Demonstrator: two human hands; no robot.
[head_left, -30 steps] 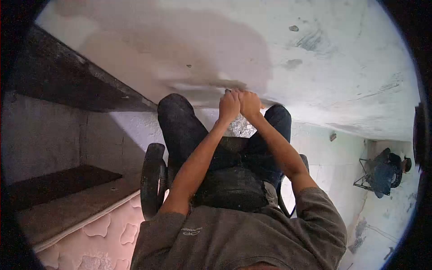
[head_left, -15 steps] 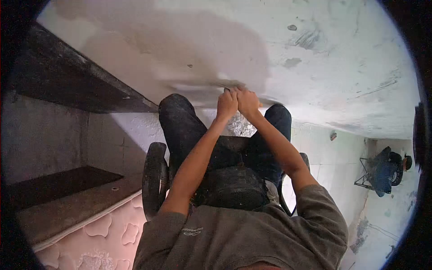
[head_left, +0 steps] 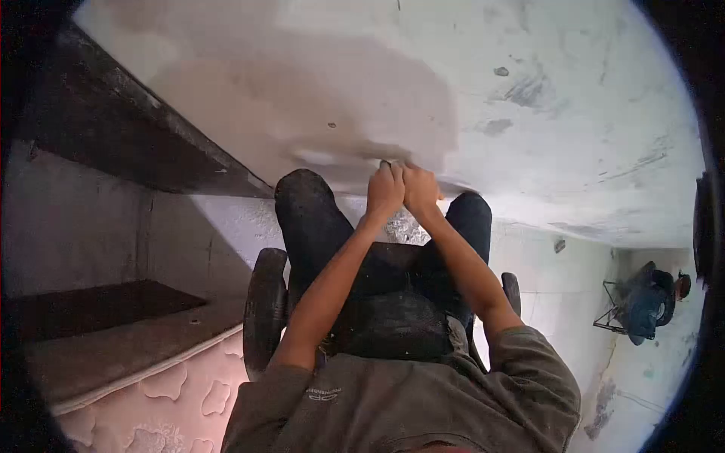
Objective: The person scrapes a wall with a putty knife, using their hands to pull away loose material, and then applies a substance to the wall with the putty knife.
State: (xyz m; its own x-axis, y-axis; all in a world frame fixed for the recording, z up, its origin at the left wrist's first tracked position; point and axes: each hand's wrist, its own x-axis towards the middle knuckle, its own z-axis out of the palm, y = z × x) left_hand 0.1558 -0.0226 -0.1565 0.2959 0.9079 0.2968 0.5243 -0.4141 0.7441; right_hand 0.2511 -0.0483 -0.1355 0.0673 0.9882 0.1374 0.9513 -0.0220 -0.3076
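My left hand (head_left: 386,189) and my right hand (head_left: 421,186) are side by side, touching, low on the pale wall (head_left: 393,83). Fingers of both are curled closed. A small dark bit shows at the fingertips of my left hand, but the thing gripped there is mostly hidden. Around the hands the wall surface is grey-brown and smudged, with a shadow over it. Below them, between my knees, lies a whitish, crumpled-looking patch (head_left: 405,228) whose kind I cannot make out.
I sit in a chair with dark armrests (head_left: 266,309), knees close to the wall. On the left are a dark slab edge (head_left: 143,124), a brown board (head_left: 121,332) and a pink quilted mattress (head_left: 181,392). Dark items on a stand (head_left: 642,306) are at the far right.
The view has tilted, so wall, knees and hands all sit slightly lower in the picture. Against the wall marks, the hands have shifted slightly left. Both remain closed together.
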